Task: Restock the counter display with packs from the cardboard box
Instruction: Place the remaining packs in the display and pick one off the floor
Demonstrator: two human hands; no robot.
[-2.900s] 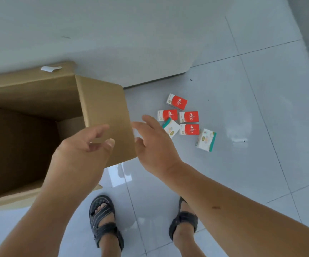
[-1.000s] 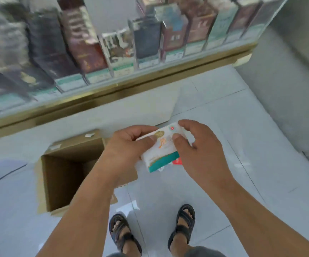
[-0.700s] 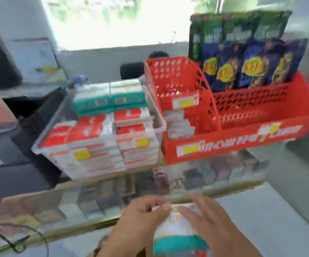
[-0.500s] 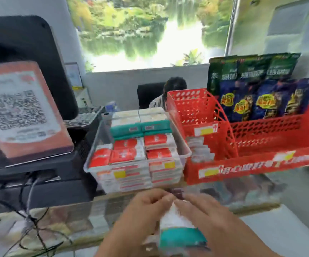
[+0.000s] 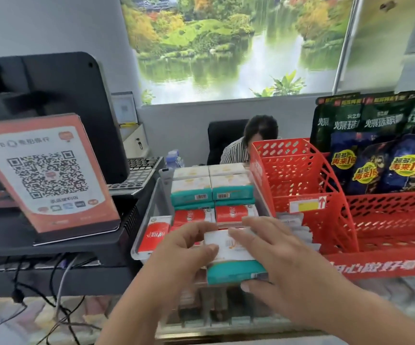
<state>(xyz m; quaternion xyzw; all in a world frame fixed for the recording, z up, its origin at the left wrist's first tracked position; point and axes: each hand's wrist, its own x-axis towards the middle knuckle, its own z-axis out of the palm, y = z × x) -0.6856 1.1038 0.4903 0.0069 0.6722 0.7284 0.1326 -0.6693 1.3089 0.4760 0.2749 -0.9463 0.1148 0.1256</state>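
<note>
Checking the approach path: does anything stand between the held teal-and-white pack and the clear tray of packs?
Nothing visible does. The left hand and right hand hold the pack right at the clear tray's near edge; red packs lie in its front rows.

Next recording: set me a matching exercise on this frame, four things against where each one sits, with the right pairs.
Things
1. white-and-teal pack
2. orange QR-code stand
3. red perforated plastic basket
4. clear plastic tray

Places
A. on the black register unit at the left
B. directly right of the tray
C. gripped between the left hand and the right hand
D. between the stand and the basket

Pairs: 1-C, 2-A, 3-B, 4-D
</note>
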